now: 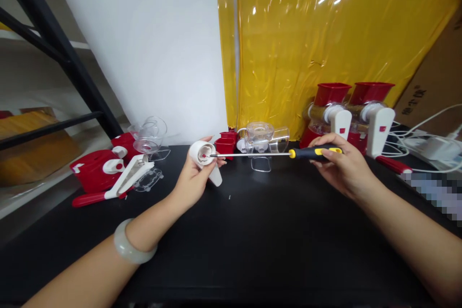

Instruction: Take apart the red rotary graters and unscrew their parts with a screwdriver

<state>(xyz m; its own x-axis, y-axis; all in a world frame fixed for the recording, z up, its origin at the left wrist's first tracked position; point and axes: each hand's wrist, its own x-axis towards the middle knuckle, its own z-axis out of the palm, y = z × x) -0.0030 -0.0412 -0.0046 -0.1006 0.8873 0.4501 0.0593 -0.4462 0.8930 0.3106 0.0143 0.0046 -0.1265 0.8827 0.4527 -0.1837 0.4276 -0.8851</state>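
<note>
My left hand (195,178), with a pale bangle on its wrist, is closed around a white plastic part (197,152) that has a round hollow end and a flat arm pointing down. The hollow end faces right. In my right hand (337,163) is a screwdriver (252,155) with a black and yellow handle, held level. Its long metal shaft points left, and the tip is at the mouth of the hollow end. Whether the tip touches a screw inside is too small to tell. Both hands are raised above the black table (267,240).
A red grater base (96,171) with a white crank lies at left near clear plastic pieces (149,137). Behind my hands are a red hopper (225,144) and a clear housing (260,137). Two assembled graters (334,106) stand at right beside white cables (429,139).
</note>
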